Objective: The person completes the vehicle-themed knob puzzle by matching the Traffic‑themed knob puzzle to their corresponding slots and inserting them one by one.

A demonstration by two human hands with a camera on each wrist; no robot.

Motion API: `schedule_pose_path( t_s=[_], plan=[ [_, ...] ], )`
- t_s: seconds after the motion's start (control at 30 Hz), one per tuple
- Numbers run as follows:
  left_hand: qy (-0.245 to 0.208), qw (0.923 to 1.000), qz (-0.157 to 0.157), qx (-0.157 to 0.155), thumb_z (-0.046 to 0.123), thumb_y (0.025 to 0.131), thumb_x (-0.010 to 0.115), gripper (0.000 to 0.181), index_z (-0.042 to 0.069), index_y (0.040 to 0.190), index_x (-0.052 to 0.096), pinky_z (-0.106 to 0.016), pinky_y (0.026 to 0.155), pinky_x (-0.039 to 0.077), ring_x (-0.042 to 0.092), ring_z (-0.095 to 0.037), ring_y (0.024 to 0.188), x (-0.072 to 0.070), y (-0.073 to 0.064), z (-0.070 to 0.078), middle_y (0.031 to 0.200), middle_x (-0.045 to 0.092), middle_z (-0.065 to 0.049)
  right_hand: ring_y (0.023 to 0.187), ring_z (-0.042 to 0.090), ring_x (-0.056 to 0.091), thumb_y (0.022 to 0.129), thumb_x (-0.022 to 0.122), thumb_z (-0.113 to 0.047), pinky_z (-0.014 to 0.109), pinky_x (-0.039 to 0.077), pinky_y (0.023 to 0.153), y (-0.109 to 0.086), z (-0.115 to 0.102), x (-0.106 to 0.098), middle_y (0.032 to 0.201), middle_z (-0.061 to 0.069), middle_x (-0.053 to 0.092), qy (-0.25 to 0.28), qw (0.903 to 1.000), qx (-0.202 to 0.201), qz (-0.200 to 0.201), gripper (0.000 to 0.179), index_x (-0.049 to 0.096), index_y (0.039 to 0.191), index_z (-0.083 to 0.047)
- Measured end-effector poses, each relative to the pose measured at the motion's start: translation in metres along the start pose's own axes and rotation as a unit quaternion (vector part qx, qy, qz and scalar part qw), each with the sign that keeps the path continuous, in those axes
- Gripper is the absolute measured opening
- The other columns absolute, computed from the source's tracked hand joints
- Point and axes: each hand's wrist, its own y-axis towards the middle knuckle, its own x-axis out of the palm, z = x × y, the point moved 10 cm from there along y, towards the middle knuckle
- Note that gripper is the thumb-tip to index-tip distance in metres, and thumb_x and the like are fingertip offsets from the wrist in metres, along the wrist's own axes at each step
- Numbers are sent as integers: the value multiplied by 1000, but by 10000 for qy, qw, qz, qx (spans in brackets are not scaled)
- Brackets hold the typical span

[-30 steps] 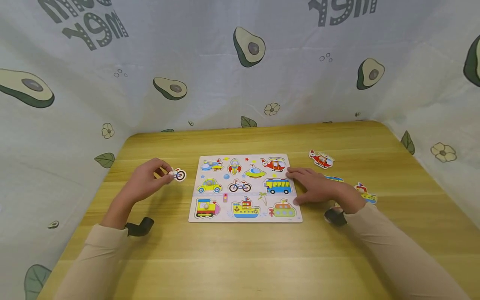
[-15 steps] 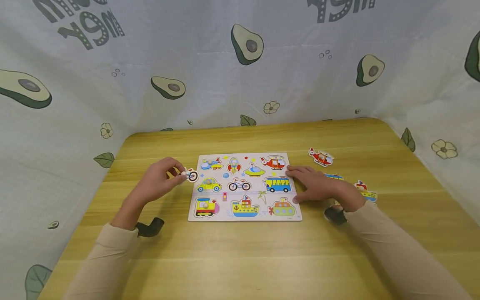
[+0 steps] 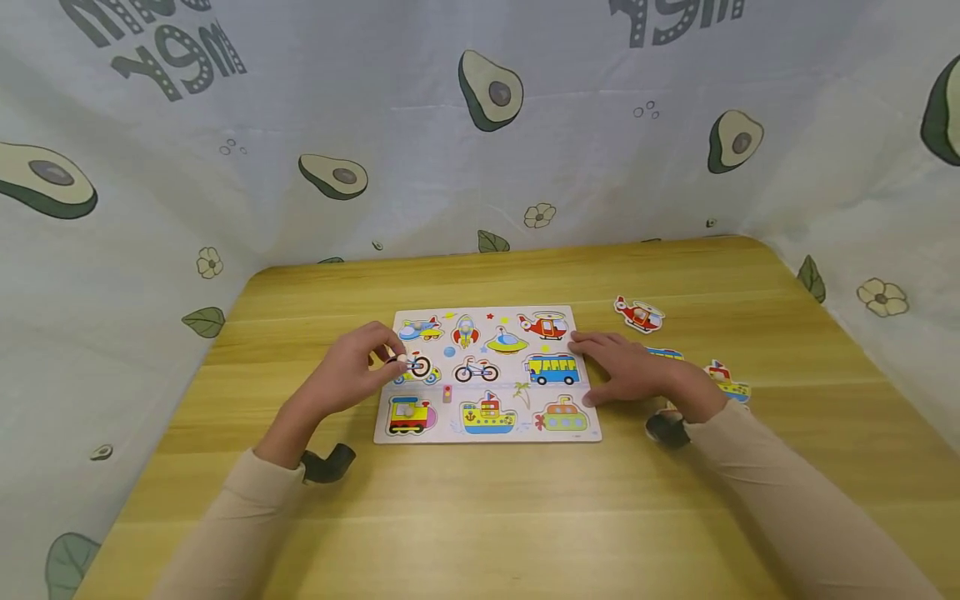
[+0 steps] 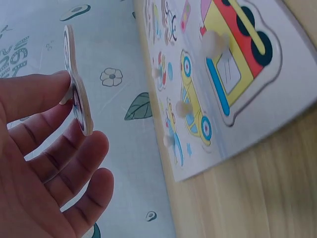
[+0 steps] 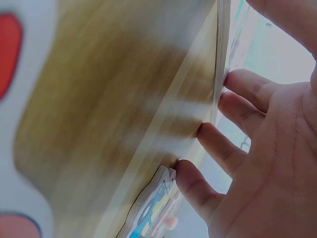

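My left hand pinches the knob of a bicycle puzzle piece between thumb and fingertips. That piece is raised above the left part of a white peg puzzle board, overlapping the yellow car in the head view. From the left wrist, the bicycle piece shows edge-on, apart from the board. The printed bicycle outline lies in the board's middle row. My right hand rests with spread fingers at the board's right edge; its fingertips touch the edge and the wood beside it.
Right of the board lie loose pieces: a red helicopter, a blue bus and a ship. Another piece is mostly hidden under the right wrist. Knobbed pieces sit in the board, including a train. A patterned cloth hangs behind the table.
My left hand has carried the bicycle piece rightward, from beside the board to over its left part. The right hand has stayed at the board's right edge.
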Motion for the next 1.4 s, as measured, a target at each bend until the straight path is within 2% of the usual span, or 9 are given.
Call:
schedule_pose_path(
  t_s=[0.17, 0.3, 0.6, 0.83, 1.07, 1.4],
  plan=[
    [38, 9999, -73, 146, 16, 90, 71, 7, 14, 95, 66, -32, 76, 48, 62, -19, 92, 6, 0, 7, 104, 66, -4, 146, 49, 23, 83, 76, -42, 76, 24, 108, 0, -1, 0, 161, 20, 28, 28, 10000, -29, 13, 88, 37, 151, -4],
    [87, 9998, -91, 149, 17, 90, 71, 7, 14, 94, 66, -30, 75, 47, 62, -18, 91, 9, 3, 10, 102, 66, -2, 146, 49, 23, 83, 76, -44, 76, 24, 108, 1, -2, 0, 162, 20, 27, 47, 10000, -46, 8, 88, 37, 151, -4],
    [196, 9989, -381, 185, 20, 90, 70, 8, 13, 93, 66, -30, 76, 51, 62, -18, 91, 33, 23, 28, 100, 65, -1, 145, 50, 23, 83, 76, -44, 76, 25, 106, 1, 0, -1, 162, 20, 26, 4, 10000, -43, 2, 88, 36, 151, -4],
    [348, 9981, -415, 310, 19, 90, 69, 9, 12, 95, 67, -33, 81, 53, 63, -17, 89, 42, 32, 37, 103, 66, -2, 144, 50, 25, 82, 76, -44, 76, 28, 104, 1, -2, -1, 161, 21, 28, -29, 9999, -122, 6, 89, 37, 151, -2],
    [460, 9971, -537, 264, 20, 91, 69, 9, 12, 94, 67, -28, 77, 51, 61, -17, 88, 49, 41, 39, 102, 65, -1, 145, 50, 24, 82, 76, -44, 76, 26, 106, 2, -2, 0, 161, 20, 27, -30, 10000, -82, -18, 89, 37, 151, -3],
    [766, 9946, -686, 146, 18, 91, 66, 8, 11, 93, 66, -27, 72, 46, 57, -16, 80, 60, 64, 35, 102, 63, -4, 145, 50, 23, 83, 76, -44, 76, 27, 105, 1, 1, 0, 162, 20, 27, -31, 10000, -59, -9, 88, 37, 151, -4]
  ],
)
